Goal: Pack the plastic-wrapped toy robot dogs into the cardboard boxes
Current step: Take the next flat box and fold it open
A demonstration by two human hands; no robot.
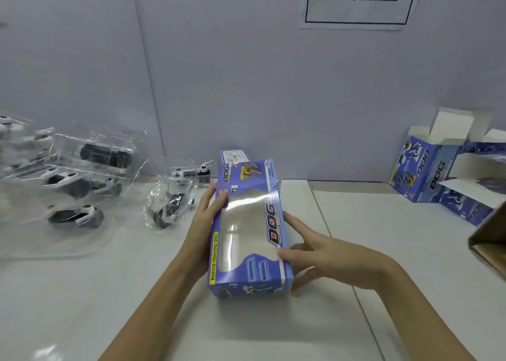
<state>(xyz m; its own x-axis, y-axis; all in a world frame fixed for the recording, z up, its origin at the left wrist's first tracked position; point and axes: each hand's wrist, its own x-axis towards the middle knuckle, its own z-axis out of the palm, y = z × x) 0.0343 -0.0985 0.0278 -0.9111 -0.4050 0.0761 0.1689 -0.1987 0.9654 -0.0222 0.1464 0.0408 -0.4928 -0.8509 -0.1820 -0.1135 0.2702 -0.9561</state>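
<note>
While the white counter [82, 292] spreads below me, I see open boxes [443, 174] at three o'clock and wrapped toy dogs [82, 185] at nine. At centre, my left hand [202, 229] and right hand [320, 254] clamp the blue box [246, 229] by its sides.
</note>
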